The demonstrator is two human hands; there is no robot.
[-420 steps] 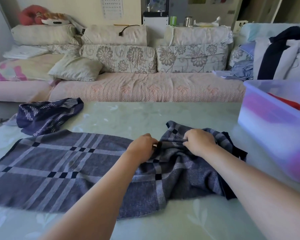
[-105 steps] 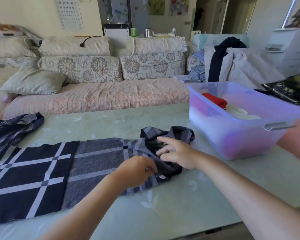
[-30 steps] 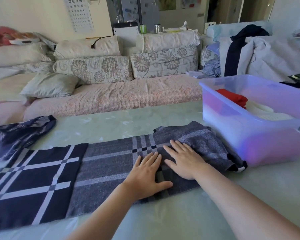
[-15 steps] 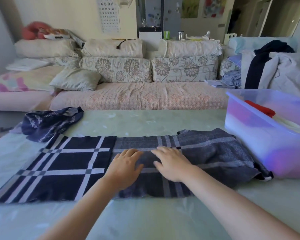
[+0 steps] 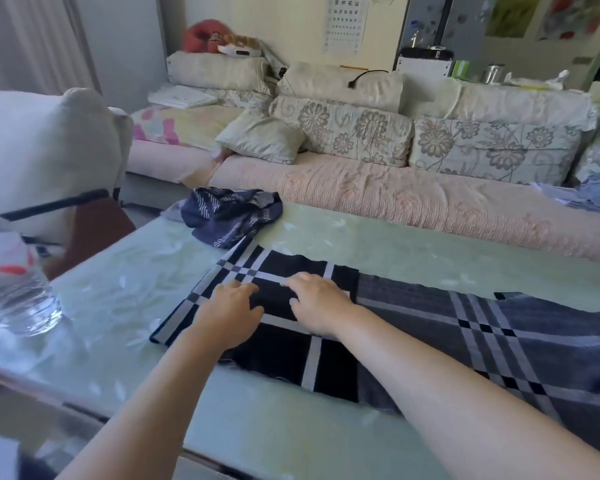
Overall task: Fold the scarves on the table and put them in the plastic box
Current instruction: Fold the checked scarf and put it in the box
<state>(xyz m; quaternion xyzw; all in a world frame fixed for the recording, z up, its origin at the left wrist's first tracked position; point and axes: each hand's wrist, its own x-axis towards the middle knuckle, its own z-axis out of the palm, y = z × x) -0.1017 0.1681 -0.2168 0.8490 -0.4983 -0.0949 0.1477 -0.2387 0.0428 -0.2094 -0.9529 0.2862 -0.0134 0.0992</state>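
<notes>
A long plaid scarf [image 5: 430,327], black at its left end and grey towards the right, lies flat across the pale green table [image 5: 136,289]. My left hand [image 5: 231,313] and my right hand [image 5: 321,304] rest palm down, side by side, on the scarf's black left part, fingers fairly straight. A second scarf [image 5: 229,216], dark blue with white stripes, sits crumpled at the table's far left corner. The plastic box is out of view.
A clear plastic water bottle [image 5: 14,285] stands at the table's left edge. A white chair back [image 5: 45,161] rises behind it. A sofa [image 5: 378,188] with floral cushions runs along the far side of the table.
Both hands have slid left along the scarf, from its grey middle onto the black left end. The view has swung left, so the plastic box has dropped out of frame.
</notes>
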